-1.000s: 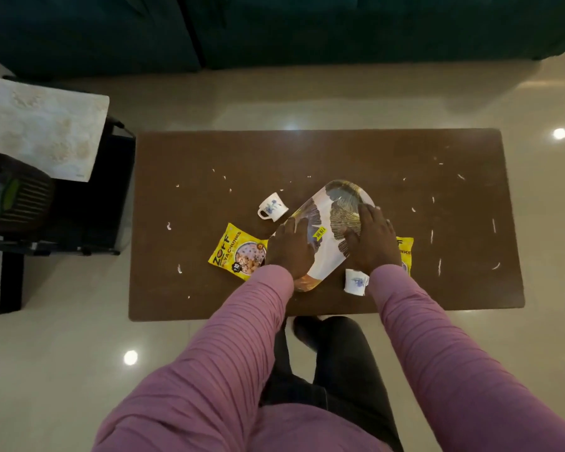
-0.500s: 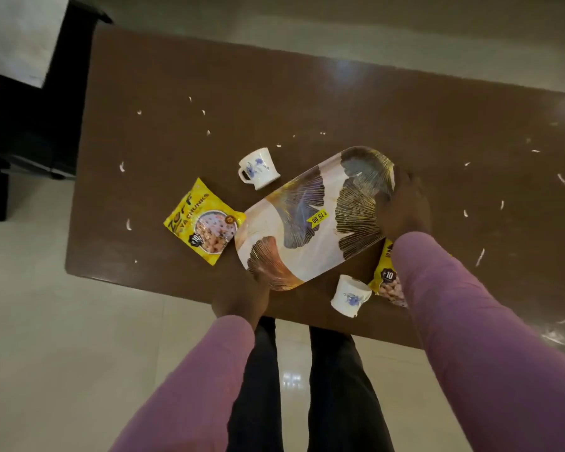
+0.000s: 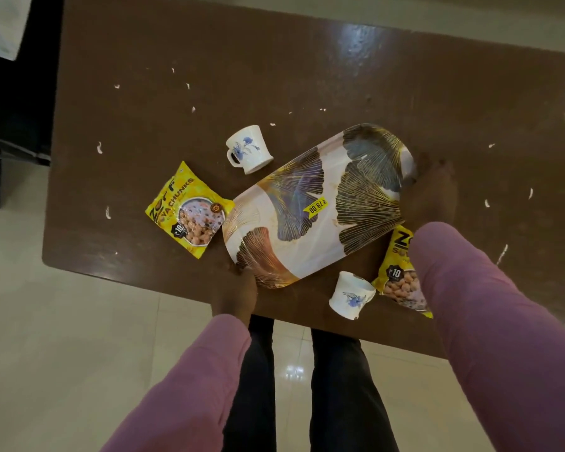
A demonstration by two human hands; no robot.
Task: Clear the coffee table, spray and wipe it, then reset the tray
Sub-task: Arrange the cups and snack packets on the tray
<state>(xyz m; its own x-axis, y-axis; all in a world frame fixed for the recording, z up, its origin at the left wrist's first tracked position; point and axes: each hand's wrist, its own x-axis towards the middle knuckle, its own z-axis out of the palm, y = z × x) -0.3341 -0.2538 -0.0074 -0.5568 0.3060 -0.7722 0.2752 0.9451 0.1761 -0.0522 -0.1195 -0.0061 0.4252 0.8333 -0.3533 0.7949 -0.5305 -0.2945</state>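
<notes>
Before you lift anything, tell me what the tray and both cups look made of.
The tray: likely melamine or plastic; glossy sheen, printed gold-lined leaves, price sticker. The far cup and near cup: probably glazed ceramic; white, shiny, blue flower print.

Dim, warm room light. Lamp glare on tabletop (image 3: pixel 359 44) far edge, another glint on floor tiles (image 3: pixel 294 372). Slight softness, wide-angle bend at borders.

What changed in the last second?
Both hands moved from the top of the tray to its ends: the left hand grips the near end, the right hand the far end. Tray, far cup, near cup, left packet and right packet stayed put.
</notes>
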